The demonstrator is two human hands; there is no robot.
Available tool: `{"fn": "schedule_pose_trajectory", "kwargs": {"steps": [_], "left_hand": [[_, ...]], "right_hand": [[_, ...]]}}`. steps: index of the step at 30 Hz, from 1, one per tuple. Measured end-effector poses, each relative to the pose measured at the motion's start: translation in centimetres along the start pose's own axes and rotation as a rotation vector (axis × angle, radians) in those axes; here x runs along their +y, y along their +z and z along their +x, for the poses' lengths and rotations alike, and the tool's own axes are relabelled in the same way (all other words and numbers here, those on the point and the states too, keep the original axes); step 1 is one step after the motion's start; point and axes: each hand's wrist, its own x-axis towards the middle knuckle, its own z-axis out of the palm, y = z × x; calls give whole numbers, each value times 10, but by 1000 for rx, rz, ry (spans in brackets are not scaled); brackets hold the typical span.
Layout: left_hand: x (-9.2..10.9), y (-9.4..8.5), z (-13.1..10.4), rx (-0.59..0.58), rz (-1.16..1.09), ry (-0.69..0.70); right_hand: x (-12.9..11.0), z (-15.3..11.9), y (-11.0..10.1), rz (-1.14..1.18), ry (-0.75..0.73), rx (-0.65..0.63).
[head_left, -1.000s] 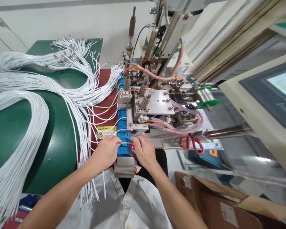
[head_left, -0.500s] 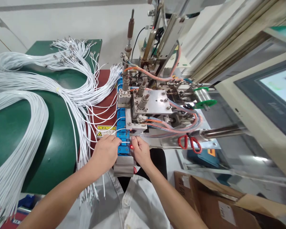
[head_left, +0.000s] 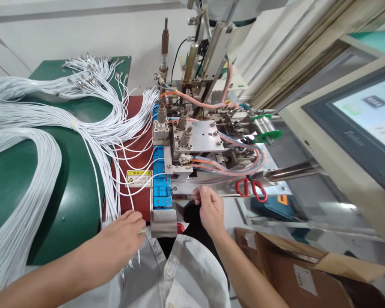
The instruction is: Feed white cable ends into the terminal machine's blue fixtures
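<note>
In the near middle of the scene, the left hand (head_left: 120,239) is held low with its fingers bent, just left of a bent metal cover (head_left: 163,223). A single white cable (head_left: 130,199) is seen to run down to its fingertips; whether it is pinched or only touched cannot be told, so how far the grip is closed is unclear. The right hand (head_left: 211,211) is raised farther to the right, with thumb up and fingers curled; its grip is partly hidden, and whether anything is held cannot be told.

Between the hands and slightly beyond them, a row of blue clips (head_left: 162,182) is set along the left edge of a metal machine (head_left: 200,136). White cables are laid across the nearer clips, over a red-brown panel (head_left: 144,204) marked with a yellow and white warning label (head_left: 139,179). To the left, thick bundles of white cables (head_left: 35,112) are spread over a green tabletop (head_left: 78,214). On the right, red-handled scissors (head_left: 253,185), a green-ended spool (head_left: 265,125) and a tilted screen (head_left: 368,107) are seen, with a cardboard box (head_left: 288,267) placed nearer and lower.
</note>
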Motion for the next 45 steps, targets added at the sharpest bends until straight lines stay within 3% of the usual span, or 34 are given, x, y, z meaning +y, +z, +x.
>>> {"fn": "schedule_pose_trajectory", "kwargs": {"steps": [3, 5, 10, 13, 19, 24, 26, 32, 39, 43, 45], "left_hand": [[-1, 4, 3, -25, 62, 18], [-4, 8, 14, 27, -21, 37], [-5, 13, 49, 462, -393, -208], [-1, 18, 62, 559, -459, -267], [9, 28, 74, 597, -652, -269], [9, 24, 78, 483, -1148, -374], [6, 21, 80, 448, -1246, -408], [2, 28, 82, 494, -1192, -434], [0, 26, 78, 459, -934, -388], [1, 20, 77, 480, -914, -406], [2, 21, 78, 508, -911, -410]], "right_hand": [[-5, -4, -1, 14, -3, -3], [-9, -8, 0, 27, -22, -24], [-22, -23, 3, 88, -132, -182], [-28, -27, 3, 57, -194, -184], [-34, -23, 8, -72, -182, -230], [-34, -22, 8, -46, -204, -240], [-33, -23, 9, -32, -207, -263], [-30, -26, 13, 13, -32, -82], [-35, -23, 11, -197, -315, -226], [-29, -27, 16, -82, -162, -76], [-28, -29, 19, -65, -136, -73]]}}
